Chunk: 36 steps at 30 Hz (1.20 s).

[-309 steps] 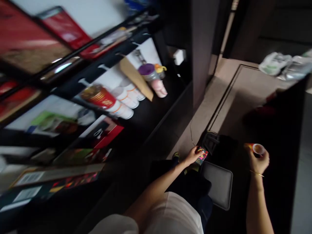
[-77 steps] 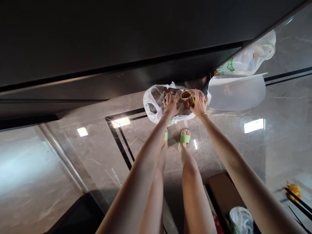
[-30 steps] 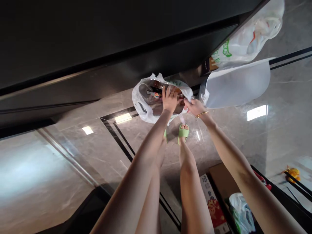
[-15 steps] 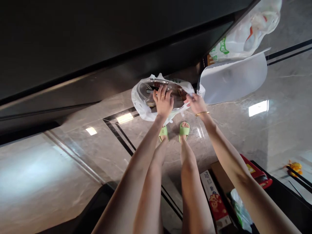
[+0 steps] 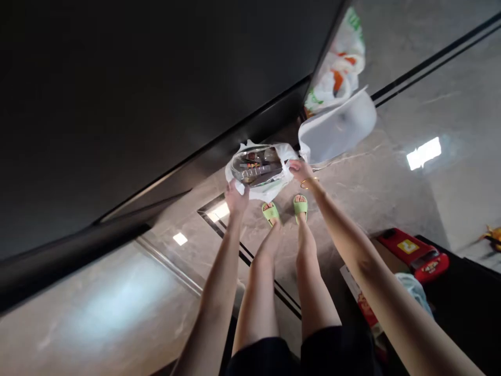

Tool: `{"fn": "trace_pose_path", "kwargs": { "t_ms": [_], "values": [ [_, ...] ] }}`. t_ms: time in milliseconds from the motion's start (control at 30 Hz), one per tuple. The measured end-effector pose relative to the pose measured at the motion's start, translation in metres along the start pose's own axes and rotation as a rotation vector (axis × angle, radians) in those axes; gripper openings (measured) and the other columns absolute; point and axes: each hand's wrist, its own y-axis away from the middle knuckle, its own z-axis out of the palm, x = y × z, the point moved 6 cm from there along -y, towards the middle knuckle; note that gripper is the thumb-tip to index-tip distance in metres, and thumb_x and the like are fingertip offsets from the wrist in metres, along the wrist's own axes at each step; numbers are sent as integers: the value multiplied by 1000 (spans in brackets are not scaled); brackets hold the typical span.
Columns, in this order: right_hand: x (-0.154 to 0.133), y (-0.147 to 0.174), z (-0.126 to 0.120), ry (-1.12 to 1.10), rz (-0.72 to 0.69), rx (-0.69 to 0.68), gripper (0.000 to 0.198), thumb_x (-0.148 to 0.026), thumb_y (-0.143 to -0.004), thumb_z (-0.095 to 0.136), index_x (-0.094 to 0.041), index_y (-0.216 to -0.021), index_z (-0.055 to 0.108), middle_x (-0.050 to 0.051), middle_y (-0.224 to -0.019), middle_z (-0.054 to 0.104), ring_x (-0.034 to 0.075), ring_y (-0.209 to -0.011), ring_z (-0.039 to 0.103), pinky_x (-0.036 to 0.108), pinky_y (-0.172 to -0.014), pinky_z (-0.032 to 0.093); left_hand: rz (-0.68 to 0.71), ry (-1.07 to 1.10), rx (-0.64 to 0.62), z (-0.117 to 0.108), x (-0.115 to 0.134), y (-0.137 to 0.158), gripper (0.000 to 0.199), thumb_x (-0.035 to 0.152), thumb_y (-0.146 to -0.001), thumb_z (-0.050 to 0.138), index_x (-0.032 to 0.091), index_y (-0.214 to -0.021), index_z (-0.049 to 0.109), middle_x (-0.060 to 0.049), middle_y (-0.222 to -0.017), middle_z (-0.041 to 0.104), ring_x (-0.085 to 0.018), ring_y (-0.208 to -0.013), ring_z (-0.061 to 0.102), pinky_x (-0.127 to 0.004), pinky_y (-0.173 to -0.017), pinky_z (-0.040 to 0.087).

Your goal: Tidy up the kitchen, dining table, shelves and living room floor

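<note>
A white plastic bag (image 5: 267,192) stands with its mouth wide open on the floor in front of my feet. Dark packages and clear wrapping (image 5: 260,169) show inside, too jumbled to name. At the bag's left rim, my left hand (image 5: 237,197) is closed on the edge, fingers partly hidden by the plastic. My right hand (image 5: 301,170), with a gold bangle at the wrist, pinches the opposite rim on the right.
Behind the bag runs a long dark cabinet (image 5: 156,104). To its right stand a pale translucent bin (image 5: 340,128) and a printed shopping bag (image 5: 338,73). A red case (image 5: 410,253) and a printed box (image 5: 364,303) lie at lower right. Green slippers (image 5: 300,205) are on my feet.
My left hand has come up out of the bag and moved left to its rim. My right hand stays on the right rim. The view has turned and shifted.
</note>
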Motion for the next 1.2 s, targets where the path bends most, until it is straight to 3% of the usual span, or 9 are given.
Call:
{"fn": "trace_pose_path", "kwargs": {
  "t_ms": [100, 200, 367, 500, 633, 800, 933, 1067, 1200],
  "values": [
    [26, 93, -24, -90, 133, 78, 29, -20, -83, 63, -15, -111, 71, 2, -81, 73, 15, -78, 65, 24, -79, 49, 121, 125, -282, 11, 72, 73, 36, 26, -89, 52, 15, -123, 55, -13, -110, 70, -23, -103, 67, -37, -92, 52],
    [75, 208, -51, -220, 296, 202, 21, -21, -79, 67, -17, -99, 74, 1, -73, 72, 15, -72, 65, 22, -72, 49, 298, 94, -555, 19, 140, 169, 31, 29, -89, 52, 17, -116, 61, -8, -91, 71, -20, -85, 68, -31, -80, 53],
    [174, 400, -104, -528, 536, 456, 12, -22, -80, 63, -17, -78, 74, 4, -71, 74, 16, -67, 67, 22, -66, 48, 554, -72, -827, 25, 214, 313, 24, 33, -85, 53, 19, -101, 66, 4, -57, 53, -15, -57, 57, -25, -62, 46],
    [248, 533, -130, -752, 648, 687, 26, -35, -81, 65, -16, -63, 68, 4, -55, 68, 15, -55, 61, 23, -60, 45, 691, -181, -1034, 36, 263, 399, 26, 34, -84, 53, 20, -102, 66, 5, -56, 52, -15, -57, 57, -25, -63, 47],
    [318, 625, -130, -1014, 725, 865, 27, -36, -80, 66, -17, -61, 65, 3, -53, 65, 15, -54, 61, 23, -58, 45, 774, -284, -1103, 68, 318, 458, 28, 38, -84, 53, 22, -103, 66, 0, -68, 63, -19, -68, 64, -30, -70, 51],
    [408, 687, -134, -1371, 777, 988, 15, -27, -76, 68, -16, -66, 66, 4, -61, 69, 16, -60, 64, 24, -62, 49, 801, -395, -1121, 157, 384, 526, 25, 34, -81, 53, 21, -98, 65, -4, -82, 71, -22, -80, 68, -33, -77, 54],
    [478, 707, -160, -1638, 814, 1072, 5, -19, -78, 65, -15, -77, 68, 3, -68, 70, 12, -60, 63, 22, -64, 50, 806, -424, -1146, 233, 422, 600, 22, 28, -82, 52, 19, -97, 66, -8, -94, 74, -22, -91, 70, -36, -87, 54],
    [542, 695, -199, -1893, 814, 1091, 9, -15, -83, 59, -15, -88, 67, 5, -80, 72, 9, -66, 65, 20, -66, 52, 816, -451, -1225, 304, 445, 668, 23, 25, -83, 53, 16, -99, 67, -10, -97, 74, -22, -93, 71, -37, -90, 54],
    [607, 653, -231, -2137, 811, 1077, 10, -20, -88, 58, -16, -95, 63, 9, -95, 72, 11, -78, 69, 24, -74, 55, 828, -481, -1312, 383, 469, 703, 24, 22, -84, 52, 15, -100, 68, -11, -99, 74, -22, -95, 71, -36, -91, 54]
  ]
}}
